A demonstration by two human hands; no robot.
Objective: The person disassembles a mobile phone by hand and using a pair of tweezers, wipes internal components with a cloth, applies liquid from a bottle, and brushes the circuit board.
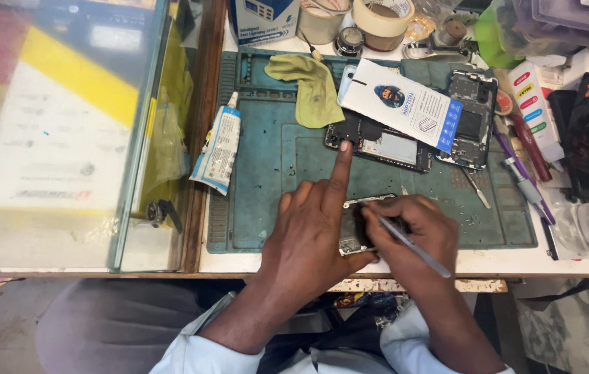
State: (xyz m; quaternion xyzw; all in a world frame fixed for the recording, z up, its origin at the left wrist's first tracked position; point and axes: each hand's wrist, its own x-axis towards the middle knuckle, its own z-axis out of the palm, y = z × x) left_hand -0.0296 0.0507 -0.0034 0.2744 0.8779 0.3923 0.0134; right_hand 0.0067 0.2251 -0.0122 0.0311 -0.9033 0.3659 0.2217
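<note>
Left hand (311, 239): yours, curled over the left edge of the phone part (354, 228), thumb under its near side, pinning it to the mat; your index finger sticks straight out toward the far side.
Right hand (415, 232): closed in a pen grip on the tool (408, 244), whose tip meets the phone part near its top edge.
Phone part: a small dark piece with a metal rim, at the near edge of the mat, mostly hidden by your two hands.
Mat (266, 159): a blue-green work mat that covers most of the bench.
Open phone (384, 147): lies just beyond your pointing fingertip, insides up.
Card (402, 104): a white and blue package card, lying across the open phone's far side.
Cloth (311, 86): olive, crumpled at the far left of the mat.
Tube (218, 149): lies on the mat's left edge.
Tape rolls (357, 21): stand at the far edge.
</note>
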